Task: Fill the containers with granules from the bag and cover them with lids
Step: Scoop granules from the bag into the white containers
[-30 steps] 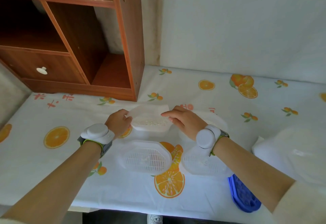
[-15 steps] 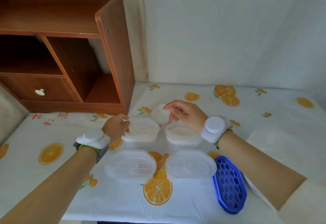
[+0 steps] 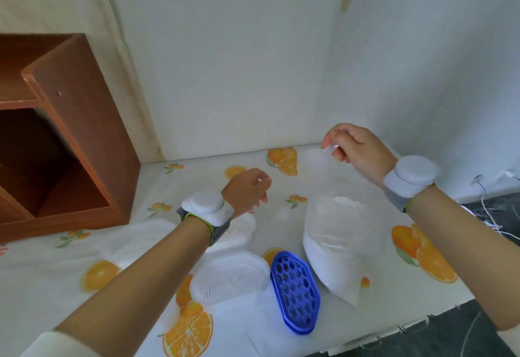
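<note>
On the table, under a cloth printed with oranges, a clear bag of white granules stands at the right, its lower part packed white and its upper film rising toward the right hand; that hand is raised above the table near the wall, fingers curled, thumb and forefinger pinching the top edge of the bag's film; the left hand hovers lower and to the left of the bag, fingers loosely curled with the tips close together, and whether it holds any film cannot be told; each wrist carries a white band device. Just left of the bag's base a blue lid with honeycomb holes lies flat on the cloth; touching its left edge lies a clear lid with a slotted grid; a second clear piece sits further left, mostly hidden by the left forearm. Behind the left wrist a container with white granules shows partly; a second one lies to its left, blurred and uncovered. A brown wooden shelf stands at the far left on the table, against the wall.
</note>
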Demonstrator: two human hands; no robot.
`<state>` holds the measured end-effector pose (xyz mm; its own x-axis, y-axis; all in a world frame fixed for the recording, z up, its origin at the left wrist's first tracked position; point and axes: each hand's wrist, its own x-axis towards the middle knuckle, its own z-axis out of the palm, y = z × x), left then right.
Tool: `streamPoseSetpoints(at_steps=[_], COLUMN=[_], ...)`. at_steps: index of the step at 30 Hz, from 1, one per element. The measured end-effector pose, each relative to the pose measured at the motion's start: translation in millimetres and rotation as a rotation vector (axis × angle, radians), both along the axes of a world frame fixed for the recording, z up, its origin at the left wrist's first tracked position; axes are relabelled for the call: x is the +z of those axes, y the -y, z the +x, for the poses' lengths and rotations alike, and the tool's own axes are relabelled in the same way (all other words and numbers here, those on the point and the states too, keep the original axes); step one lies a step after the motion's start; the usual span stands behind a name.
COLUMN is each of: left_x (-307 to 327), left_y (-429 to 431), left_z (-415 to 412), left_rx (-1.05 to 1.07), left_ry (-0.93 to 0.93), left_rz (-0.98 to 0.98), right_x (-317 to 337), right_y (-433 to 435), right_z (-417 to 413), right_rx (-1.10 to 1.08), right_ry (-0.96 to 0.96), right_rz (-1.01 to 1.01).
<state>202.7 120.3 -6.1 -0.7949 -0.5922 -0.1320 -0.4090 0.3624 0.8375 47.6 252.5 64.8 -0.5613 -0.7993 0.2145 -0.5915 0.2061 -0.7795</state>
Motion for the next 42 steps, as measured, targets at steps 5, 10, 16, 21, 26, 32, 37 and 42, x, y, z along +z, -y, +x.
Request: streamPoseSetpoints(at_steps=[5, 10, 16, 21, 26, 32, 37, 42], left_x=[13.0, 12.7, 11.4, 10.8, 11.3, 14.1, 15.3, 16.5], left_y=[-35.5, -53.4, -59.4, -65.3, -63.8, -59.4, -58.2, -57.2], left_z=[-36.7, -49.7, -50.2, -51.8, -50.0, -47.3, -46.1, -45.4], left_rx=[-0.121, -0.198, -0.184, -0.208, -0.211, -0.210, -0.189, -0.178], left_ry=[-0.004, 0.082, 0.018, -0.024, -0.029, -0.005, 0.010, 0.033], left_rz=[-0.017, -0.062, -0.110, -0.151, -0.193, -0.176, -0.139, -0.102], right_x=[-3.8, -35.5, -66.3, -71.4, -75.0, -70.6, -61.2, -54.3], right_y=[-35.9, -38.4, -21.7, -20.8, -22.6, -29.4, -32.3, -37.8], right_z=[-29.2, -25.3, -19.5, -10.3, -10.3, -16.2, -22.5, -24.7], right_rx=[-0.105, 0.016, -0.019, 0.090, 0.100, -0.042, -0.107, -0.138], right_ry=[-0.055, -0.251, -0.364, -0.257, -0.104, 0.295, 0.518, 0.622], right_rz=[0.086, 0.547, 0.805, 0.810, 0.735, 0.430, 0.245, 0.116])
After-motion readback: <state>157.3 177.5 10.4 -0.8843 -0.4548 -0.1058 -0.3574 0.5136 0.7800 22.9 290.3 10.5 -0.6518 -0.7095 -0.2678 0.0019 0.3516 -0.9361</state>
